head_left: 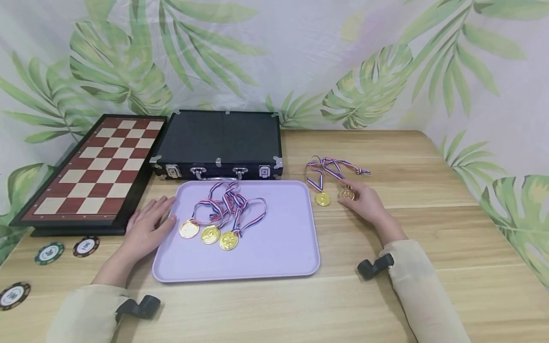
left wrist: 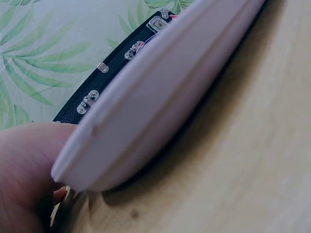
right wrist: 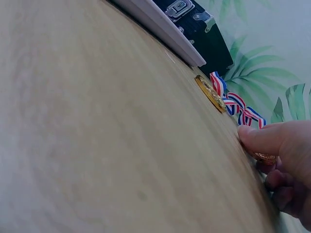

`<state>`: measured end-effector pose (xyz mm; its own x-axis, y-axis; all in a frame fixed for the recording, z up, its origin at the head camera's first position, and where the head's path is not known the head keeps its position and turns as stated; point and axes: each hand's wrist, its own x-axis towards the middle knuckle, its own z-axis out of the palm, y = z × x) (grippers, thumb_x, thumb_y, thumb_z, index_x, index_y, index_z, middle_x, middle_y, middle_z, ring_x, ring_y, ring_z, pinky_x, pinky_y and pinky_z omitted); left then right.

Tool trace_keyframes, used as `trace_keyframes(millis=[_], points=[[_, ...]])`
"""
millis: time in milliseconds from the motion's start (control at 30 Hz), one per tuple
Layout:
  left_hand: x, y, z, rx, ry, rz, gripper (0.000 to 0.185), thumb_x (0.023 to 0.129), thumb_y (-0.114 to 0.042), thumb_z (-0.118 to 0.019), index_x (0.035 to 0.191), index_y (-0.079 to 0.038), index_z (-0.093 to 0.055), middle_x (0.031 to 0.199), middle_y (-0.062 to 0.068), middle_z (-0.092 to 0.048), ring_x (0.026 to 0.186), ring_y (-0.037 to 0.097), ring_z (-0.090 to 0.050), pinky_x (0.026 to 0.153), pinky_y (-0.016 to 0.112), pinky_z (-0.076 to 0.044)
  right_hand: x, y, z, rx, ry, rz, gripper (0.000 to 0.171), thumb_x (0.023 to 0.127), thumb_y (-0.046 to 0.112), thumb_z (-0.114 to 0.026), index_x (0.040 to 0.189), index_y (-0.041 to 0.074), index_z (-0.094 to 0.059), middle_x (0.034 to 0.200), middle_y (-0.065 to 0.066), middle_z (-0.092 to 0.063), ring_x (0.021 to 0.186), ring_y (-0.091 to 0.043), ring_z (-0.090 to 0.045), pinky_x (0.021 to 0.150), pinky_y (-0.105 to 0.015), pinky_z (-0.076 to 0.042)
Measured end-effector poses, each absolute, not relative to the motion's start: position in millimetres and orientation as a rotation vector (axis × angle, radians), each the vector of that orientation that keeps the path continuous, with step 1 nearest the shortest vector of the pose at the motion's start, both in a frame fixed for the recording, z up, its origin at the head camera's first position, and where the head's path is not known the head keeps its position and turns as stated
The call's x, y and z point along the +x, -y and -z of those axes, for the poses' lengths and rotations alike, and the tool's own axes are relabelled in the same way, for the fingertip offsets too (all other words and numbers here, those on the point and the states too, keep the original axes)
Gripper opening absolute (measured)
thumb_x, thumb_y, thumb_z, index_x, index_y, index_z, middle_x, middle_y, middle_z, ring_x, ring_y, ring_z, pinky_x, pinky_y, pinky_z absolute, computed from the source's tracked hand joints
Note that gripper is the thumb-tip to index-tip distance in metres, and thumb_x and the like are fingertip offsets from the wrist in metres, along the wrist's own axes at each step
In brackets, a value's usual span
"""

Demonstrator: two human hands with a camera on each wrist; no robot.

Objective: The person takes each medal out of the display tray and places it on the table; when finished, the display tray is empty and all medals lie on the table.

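A lilac tray point(head_left: 274, 238) lies in the middle of the wooden table and holds three gold medals point(head_left: 210, 234) with tangled striped ribbons. My left hand point(head_left: 165, 214) rests flat beside the tray's left rim, fingers straight and touching it; the left wrist view shows the tray point(left wrist: 160, 97) edge close up, next to my left hand point(left wrist: 29, 174). Right of the tray lie two more medals. One medal point(head_left: 322, 198) lies free and also shows in the right wrist view point(right wrist: 210, 92). My right hand point(head_left: 349, 196) pinches the other medal point(head_left: 346, 194), which sits under the thumb point(right wrist: 257, 138).
A black latched case point(head_left: 218, 143) stands just behind the tray. A red and cream chessboard point(head_left: 98, 169) lies at the back left. Three poker chips point(head_left: 86, 246) lie near the left front edge. A leaf-print cloth hangs behind the table.
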<state>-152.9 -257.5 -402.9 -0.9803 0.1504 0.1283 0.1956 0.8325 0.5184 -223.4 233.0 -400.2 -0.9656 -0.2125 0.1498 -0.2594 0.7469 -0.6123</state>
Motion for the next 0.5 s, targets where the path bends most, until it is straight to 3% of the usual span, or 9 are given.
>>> trace_keyframes(millis=[233,500], points=[[-153.6,257.3,404.5,-0.274,2.932,0.844,0.051,0.09,-0.032,-0.041,0.133,-0.007,-0.031,0.134,0.025,-0.026,0.124,0.039,-0.011,0.095,0.055,0.004,-224.5,-230.6,401.0,0.328,2.862,-1.023,0.054,0.071,0.026,-0.071,0.117,0.004,-0.051,0.084,-0.012,-0.055,0.077,-0.025,-0.05,0.068,-0.039,-0.041],[-152.7,257.2,402.7,-0.279,2.917,0.839,0.05,0.089,-0.031,-0.041,0.132,-0.006,-0.033,0.133,0.024,-0.027,0.124,0.039,-0.013,0.095,0.055,0.001,-221.8,-229.6,404.7,0.371,2.844,-0.962,0.039,0.071,0.027,-0.07,0.101,0.004,-0.062,0.091,-0.011,-0.053,0.079,-0.025,-0.048,0.068,-0.039,-0.04]])
